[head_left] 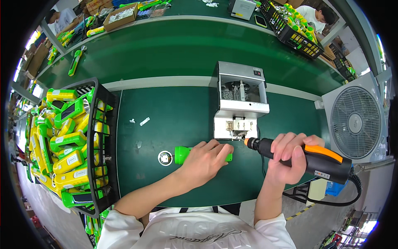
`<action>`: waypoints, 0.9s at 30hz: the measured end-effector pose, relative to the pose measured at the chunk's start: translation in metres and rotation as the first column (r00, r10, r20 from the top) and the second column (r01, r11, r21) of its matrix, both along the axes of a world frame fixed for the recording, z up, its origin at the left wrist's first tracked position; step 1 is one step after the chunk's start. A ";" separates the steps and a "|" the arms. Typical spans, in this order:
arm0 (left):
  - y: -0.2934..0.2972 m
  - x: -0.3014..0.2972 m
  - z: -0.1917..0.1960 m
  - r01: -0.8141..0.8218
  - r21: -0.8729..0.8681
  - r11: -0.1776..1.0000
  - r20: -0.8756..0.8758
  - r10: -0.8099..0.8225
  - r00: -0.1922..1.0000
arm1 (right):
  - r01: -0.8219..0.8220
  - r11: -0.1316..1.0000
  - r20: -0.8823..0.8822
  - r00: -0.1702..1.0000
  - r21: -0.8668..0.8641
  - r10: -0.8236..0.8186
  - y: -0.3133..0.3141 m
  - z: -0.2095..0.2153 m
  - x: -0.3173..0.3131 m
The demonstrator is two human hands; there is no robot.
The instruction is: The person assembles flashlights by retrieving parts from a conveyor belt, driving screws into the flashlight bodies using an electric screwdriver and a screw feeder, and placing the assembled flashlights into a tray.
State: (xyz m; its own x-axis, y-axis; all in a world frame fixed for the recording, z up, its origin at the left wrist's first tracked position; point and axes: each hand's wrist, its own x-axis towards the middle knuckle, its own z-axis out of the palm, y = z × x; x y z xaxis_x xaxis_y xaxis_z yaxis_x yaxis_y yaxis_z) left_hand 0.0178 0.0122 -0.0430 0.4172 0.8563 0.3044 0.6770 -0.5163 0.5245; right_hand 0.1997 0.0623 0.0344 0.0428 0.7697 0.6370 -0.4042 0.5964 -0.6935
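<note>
My right hand (288, 159) is wrapped around a black electric screwdriver (327, 166) with an orange lever. The driver lies nearly level, its orange-collared tip pointing left at the front of a metal screw feeder (240, 108). Whether the tip touches the feeder I cannot tell. My left hand (203, 162) grips a green flashlight body (181, 155) lying on the green table mat, its wide head end to the left. Most of the body is hidden under my fingers. Just left of that head lies a round white-rimmed flashlight part (165, 158), seemingly joined to it by wires.
A black crate (99, 145) heaped with yellow-green flashlights stands at the left. Small white pieces (144, 121) lie on the mat. At the right is a box fan (354, 120). A raised green shelf (166, 45) runs behind, with another crate (300, 39). A black cable (356, 195) hangs from the screwdriver.
</note>
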 end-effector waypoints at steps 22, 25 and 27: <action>-0.002 -0.005 -0.010 -0.019 0.104 0.994 0.080 0.010 0.997 | 0.017 0.930 0.296 0.950 -0.366 0.099 0.048 0.041 -0.055; -0.003 -0.005 -0.008 -0.017 0.085 0.996 0.056 0.012 0.998 | -0.099 0.905 0.242 0.946 -0.414 0.214 0.059 0.042 -0.049; -0.003 -0.003 -0.006 -0.026 0.073 0.997 0.049 0.023 0.999 | -0.087 0.903 0.179 0.968 -0.421 0.177 0.049 0.037 -0.041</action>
State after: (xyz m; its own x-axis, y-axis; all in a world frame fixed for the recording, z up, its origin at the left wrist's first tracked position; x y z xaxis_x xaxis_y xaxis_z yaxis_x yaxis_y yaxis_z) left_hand 0.0148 0.0089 -0.0489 0.3796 0.8407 0.3861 0.6647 -0.5381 0.5183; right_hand 0.1585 0.1111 0.0709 -0.1760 0.9522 0.2499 -0.2794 0.1951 -0.9402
